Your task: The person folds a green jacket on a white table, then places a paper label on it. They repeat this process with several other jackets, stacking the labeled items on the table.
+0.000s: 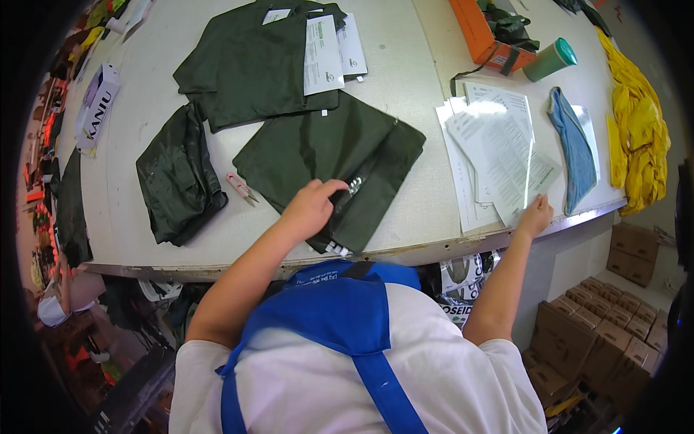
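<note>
A folded dark green garment [311,141] lies in front of me on the table. My left hand [312,210] is at its near part, with fingers bent around a fold; the fingertips are partly hidden. A shiny strip [354,185] shows beside them. My right hand [536,215] pinches the lower corner of a printed sheet [535,177], which lies over a spread of other printed papers [466,181]. Red-handled thread snips [241,188] rest left of the garment, next to a bundled dark green garment [177,173].
Farther back sits a stack of dark green garments [246,65] with white printed cards [323,54] on it. An orange box [481,36], a green-lidded cup [551,59], a blue cloth strip [567,148] and yellow fabric [640,130] are at right. Cardboard boxes [593,333] stand below.
</note>
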`<state>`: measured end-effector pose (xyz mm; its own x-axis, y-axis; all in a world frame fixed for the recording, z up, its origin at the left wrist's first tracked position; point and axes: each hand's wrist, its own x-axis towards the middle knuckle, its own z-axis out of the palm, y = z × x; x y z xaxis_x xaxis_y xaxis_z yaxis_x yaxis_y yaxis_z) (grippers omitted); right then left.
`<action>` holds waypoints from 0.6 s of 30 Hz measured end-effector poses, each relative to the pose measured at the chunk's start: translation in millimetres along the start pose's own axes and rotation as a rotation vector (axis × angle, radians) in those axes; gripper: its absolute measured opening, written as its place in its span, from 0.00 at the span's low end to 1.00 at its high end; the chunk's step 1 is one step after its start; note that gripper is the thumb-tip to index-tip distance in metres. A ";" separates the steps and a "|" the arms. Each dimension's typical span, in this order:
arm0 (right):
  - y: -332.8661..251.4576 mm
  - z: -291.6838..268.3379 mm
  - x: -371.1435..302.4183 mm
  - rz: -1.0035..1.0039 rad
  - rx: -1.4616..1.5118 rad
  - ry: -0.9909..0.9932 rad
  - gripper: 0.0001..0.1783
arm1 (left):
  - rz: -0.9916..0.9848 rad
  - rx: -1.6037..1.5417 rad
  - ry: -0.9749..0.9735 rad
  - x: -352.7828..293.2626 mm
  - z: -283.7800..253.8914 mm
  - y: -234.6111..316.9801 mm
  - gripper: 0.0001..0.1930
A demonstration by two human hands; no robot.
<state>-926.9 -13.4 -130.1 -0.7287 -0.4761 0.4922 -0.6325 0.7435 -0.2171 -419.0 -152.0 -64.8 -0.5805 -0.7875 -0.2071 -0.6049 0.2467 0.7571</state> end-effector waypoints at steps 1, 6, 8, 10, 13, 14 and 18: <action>4.5 0.0 -0.4 0.029 0.004 -0.015 0.14 | -0.020 0.026 -0.009 -4.5 4.7 4.6 0.22; -38.0 -44.9 16.1 -0.014 0.080 -0.037 0.17 | -0.093 0.218 0.125 -2.2 14.0 13.9 0.19; -38.7 -55.7 23.4 0.042 0.449 0.017 0.17 | -0.121 0.240 0.108 5.2 13.3 21.9 0.17; -61.0 -80.1 30.4 0.261 0.888 -0.025 0.16 | -0.130 0.257 0.111 9.9 10.4 24.0 0.16; -81.9 -112.8 24.6 0.318 1.071 -0.299 0.16 | -0.102 0.264 0.119 16.7 12.6 22.6 0.14; -80.4 -117.2 22.3 0.277 1.065 -0.419 0.16 | -0.108 0.270 0.120 19.8 13.6 25.3 0.14; -121.3 -146.4 2.4 0.033 0.653 -0.956 0.14 | -0.201 0.213 0.165 28.3 18.0 17.7 0.10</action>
<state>-813.4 -35.9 20.8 -0.4722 -0.8292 -0.2992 -0.4219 0.5106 -0.7492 -456.0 -159.8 -68.4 -0.3527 -0.9088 -0.2229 -0.8085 0.1760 0.5616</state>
